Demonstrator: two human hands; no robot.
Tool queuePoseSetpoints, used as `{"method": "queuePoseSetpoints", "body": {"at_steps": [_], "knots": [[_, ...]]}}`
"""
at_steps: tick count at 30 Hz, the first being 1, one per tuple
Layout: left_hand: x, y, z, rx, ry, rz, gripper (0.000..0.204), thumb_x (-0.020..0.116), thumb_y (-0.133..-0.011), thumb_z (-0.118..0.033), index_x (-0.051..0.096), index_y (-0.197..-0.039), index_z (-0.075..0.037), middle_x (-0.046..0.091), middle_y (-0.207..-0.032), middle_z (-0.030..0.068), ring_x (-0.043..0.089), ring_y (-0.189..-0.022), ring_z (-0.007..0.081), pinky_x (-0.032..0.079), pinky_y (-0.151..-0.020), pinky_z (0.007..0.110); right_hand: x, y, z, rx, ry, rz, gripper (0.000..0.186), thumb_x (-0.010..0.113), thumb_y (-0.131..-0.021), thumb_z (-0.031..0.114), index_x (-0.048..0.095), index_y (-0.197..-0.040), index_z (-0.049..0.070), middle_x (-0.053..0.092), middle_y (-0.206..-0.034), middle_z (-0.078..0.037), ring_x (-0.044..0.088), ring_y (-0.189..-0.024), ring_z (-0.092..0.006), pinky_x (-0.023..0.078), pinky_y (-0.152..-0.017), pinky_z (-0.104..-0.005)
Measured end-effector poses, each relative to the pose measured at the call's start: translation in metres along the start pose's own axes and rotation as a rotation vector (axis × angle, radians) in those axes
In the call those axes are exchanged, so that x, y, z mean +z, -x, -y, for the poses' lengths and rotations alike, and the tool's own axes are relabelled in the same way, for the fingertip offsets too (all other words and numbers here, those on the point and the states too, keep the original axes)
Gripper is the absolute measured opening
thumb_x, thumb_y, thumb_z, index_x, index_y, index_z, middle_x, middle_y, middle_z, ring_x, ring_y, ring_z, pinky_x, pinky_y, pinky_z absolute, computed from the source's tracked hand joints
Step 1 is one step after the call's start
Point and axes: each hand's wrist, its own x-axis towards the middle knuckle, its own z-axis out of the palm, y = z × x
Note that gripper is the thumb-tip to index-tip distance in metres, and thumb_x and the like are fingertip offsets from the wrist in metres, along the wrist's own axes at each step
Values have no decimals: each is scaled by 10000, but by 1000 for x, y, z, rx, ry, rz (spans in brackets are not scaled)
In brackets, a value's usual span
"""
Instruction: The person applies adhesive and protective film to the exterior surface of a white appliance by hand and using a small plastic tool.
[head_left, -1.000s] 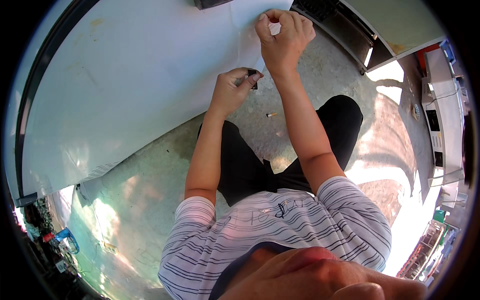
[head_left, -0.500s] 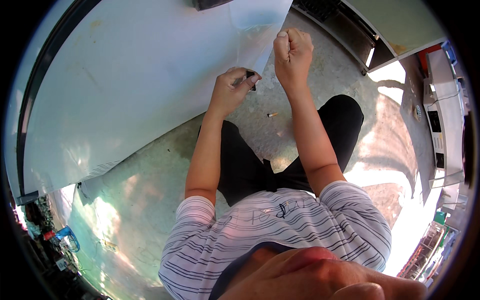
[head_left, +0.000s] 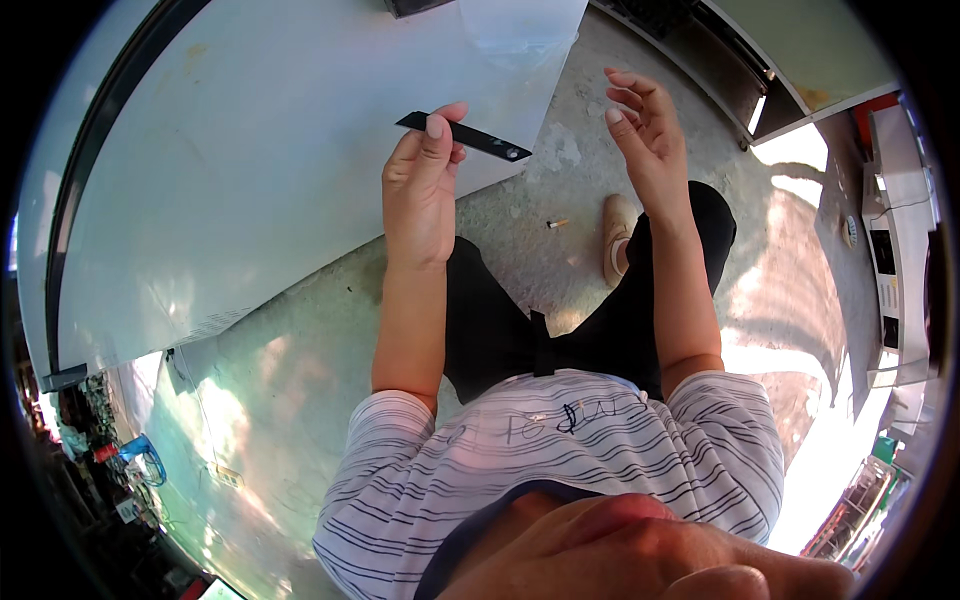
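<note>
At the far left, a large white panel (head_left: 230, 170) with a dark frame along its outer edge lies flat on the concrete floor (head_left: 300, 380) and fills most of the upper left of the view. Low at the left edge you can make out a blue object (head_left: 145, 455) among clutter too small to tell apart.

Moving in, your left hand (head_left: 420, 190) is raised over the panel's near edge. Its grip is closed on a thin black blade strip (head_left: 462, 136): the thumb and fingertips pinch it close to its left end, and the rest of the strip juts out to the right of the hand, slanting slightly downward, with a small hole near the free end. The strip hangs above the panel, not touching it.

Just right of the strip's free end, the panel's corner gives way to bare concrete, where a small cigarette-like stub (head_left: 557, 223) lies on the floor beside your beige shoe (head_left: 617, 235).

Further right, your right hand (head_left: 645, 135) is held up with its grip wide, fingers spread and loosely curled, holding nothing. It stands apart from the strip, with a clear gap between its fingertips and the strip's free end.

Beyond it, at the upper right, a dark metal-edged frame (head_left: 740, 80) runs along the floor.
</note>
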Motion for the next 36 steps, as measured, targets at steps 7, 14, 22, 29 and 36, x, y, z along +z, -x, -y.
{"method": "queuePoseSetpoints", "body": {"at_steps": [7, 14, 22, 29, 36], "knots": [[30, 0, 2, 31, -92, -56, 292, 613, -939, -311, 663, -1041, -42, 613, -1117, 6, 461, -813, 73, 392, -796, 258, 19, -5, 37, 92, -195, 398, 270, 689, -877, 196, 672, -1108, 57, 677, -975, -36, 588, -953, -114, 438, -877, -285], [16, -4, 8, 31, -147, -89, 306, 621, -935, -319, 658, -1071, -48, 625, -1074, -1, 456, -809, 60, 384, -788, 241, 26, -5, 23, 94, -52, 510, 225, 737, -827, 179, 703, -1001, 40, 672, -890, -9, 582, -868, -92, 463, -805, -276], [38, -10, 0, 405, -466, -216, 330, 685, -889, -304, 666, -1068, -27, 629, -1040, 17, 519, -847, 94, 396, -853, 263, 18, -27, -2, -248, 170, 375, 159, 695, -862, 176, 655, -900, 27, 645, -834, -35, 585, -813, -158, 462, -755, -291], [26, -46, -3, 699, -1063, -66, 181, 769, -783, -211, 712, -900, -85, 666, -803, 21, 564, -736, 163, 453, -684, 292, 3, -69, 5, -417, 302, 344, 117, 678, -874, 155, 644, -909, 49, 617, -828, -3, 565, -794, -127, 447, -753, -282], [40, -68, 8, 970, -1223, -242, 186, 799, -757, -204, 694, -834, -71, 668, -777, 3, 549, -700, 146, 437, -662, 283, 20, -75, 4, -372, 82, 99, 120, 729, -803, 84, 659, -886, 32, 548, -733, -27, 495, -700, -139, 419, -656, -275]]}}
